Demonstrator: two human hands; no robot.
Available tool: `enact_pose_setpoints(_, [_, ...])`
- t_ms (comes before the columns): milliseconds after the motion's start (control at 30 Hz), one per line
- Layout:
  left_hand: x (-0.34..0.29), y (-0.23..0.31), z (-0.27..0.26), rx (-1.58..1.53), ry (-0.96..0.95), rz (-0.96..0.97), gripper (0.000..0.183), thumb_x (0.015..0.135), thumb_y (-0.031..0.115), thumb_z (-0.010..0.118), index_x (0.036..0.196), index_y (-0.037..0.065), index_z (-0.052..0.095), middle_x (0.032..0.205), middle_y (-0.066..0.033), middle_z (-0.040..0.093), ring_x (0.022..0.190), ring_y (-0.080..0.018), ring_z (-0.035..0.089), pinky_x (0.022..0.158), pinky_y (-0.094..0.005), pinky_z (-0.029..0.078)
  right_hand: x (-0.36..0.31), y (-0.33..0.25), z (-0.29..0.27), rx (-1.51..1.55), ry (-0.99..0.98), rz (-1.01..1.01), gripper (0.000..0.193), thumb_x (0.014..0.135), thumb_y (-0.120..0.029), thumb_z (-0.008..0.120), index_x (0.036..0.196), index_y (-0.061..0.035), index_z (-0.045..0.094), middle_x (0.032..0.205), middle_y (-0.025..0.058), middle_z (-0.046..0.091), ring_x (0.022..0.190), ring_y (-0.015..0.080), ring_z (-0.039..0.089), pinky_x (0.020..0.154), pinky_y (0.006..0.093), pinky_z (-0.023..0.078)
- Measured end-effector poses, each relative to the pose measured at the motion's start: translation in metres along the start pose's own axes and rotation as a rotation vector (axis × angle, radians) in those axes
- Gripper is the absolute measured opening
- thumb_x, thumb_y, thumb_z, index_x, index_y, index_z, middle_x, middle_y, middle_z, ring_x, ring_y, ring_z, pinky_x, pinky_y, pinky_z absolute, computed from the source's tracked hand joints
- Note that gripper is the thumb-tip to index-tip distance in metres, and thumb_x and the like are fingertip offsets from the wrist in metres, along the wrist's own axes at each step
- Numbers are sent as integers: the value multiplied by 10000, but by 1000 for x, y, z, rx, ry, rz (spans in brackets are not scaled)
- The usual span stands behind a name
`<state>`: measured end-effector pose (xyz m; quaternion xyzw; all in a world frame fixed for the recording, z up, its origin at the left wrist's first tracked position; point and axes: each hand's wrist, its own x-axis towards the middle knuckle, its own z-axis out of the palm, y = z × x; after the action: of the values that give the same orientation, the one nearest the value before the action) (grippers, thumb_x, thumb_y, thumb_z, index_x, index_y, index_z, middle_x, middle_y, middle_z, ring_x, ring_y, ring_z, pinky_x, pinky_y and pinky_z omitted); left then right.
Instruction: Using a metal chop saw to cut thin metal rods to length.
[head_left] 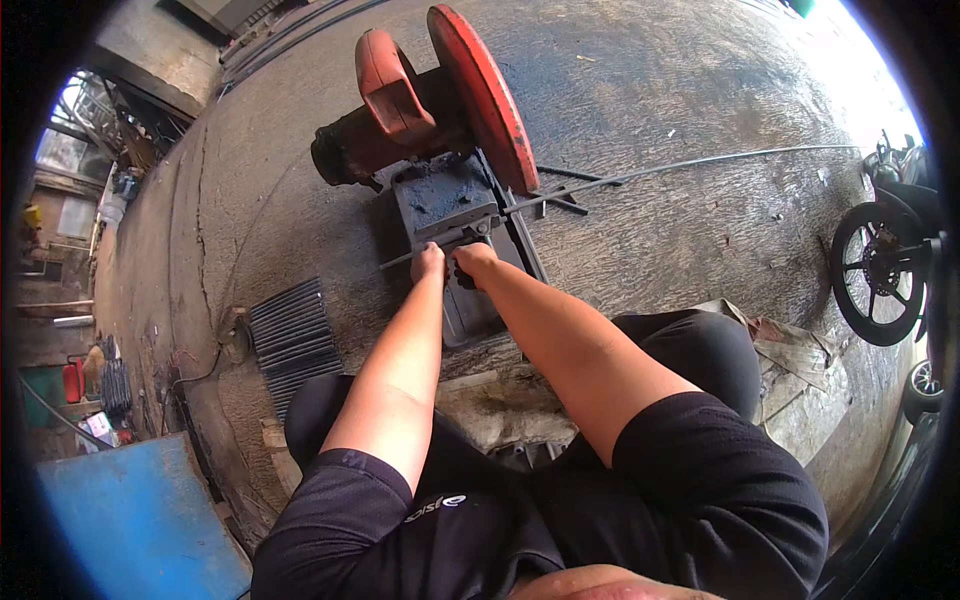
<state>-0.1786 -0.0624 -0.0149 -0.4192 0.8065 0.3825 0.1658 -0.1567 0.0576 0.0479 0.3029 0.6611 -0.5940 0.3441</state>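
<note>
A cut-off saw stands in front of me, with a red blade guard, a red handle and a dark motor. Its grey metal base reaches back toward my knees, carrying a clamp. A long thin metal rod comes in from the right and passes through the clamp; a short end sticks out on the left. My left hand is closed at that end, over the rod. Beside it, my right hand is wrapped around a dark clamp handle. The fingers are partly hidden.
A row of dark cut bars lies on the floor left of the saw. Dark metal pieces lie under the rod. A cable runs along the left. A motorbike wheel stands at right, a blue board at lower left.
</note>
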Motion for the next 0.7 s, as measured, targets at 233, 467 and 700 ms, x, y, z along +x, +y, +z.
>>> enact_pose_setpoints(233, [-64, 25, 12, 183, 160, 328, 483, 767, 413, 522, 952, 0, 692, 1045, -259, 637, 1030, -390, 610, 909, -449, 473, -25, 7, -28, -10, 134, -168, 453, 836, -324, 543, 1031, 71, 649, 1001, 213, 667, 868, 334, 678, 689, 413, 532])
enact_pose_setpoints(467, [-112, 51, 50, 197, -47, 363, 529, 818, 459, 531, 961, -25, 688, 1065, -252, 636, 1050, -356, 613, 916, -424, 472, -17, 30, -87, 171, 236, -173, 377, 786, -273, 617, 969, 53, 670, 973, 198, 668, 837, 293, 660, 679, 409, 502])
enact_pose_setpoints(700, [-127, 68, 100, 209, -139, 507, 457, 806, 430, 526, 931, 29, 705, 1000, -213, 666, 974, -343, 643, 853, -412, 484, 36, 50, -124, 309, 399, -40, 298, 800, -280, 623, 813, 13, 677, 803, 129, 667, 662, 244, 630, 595, 390, 482])
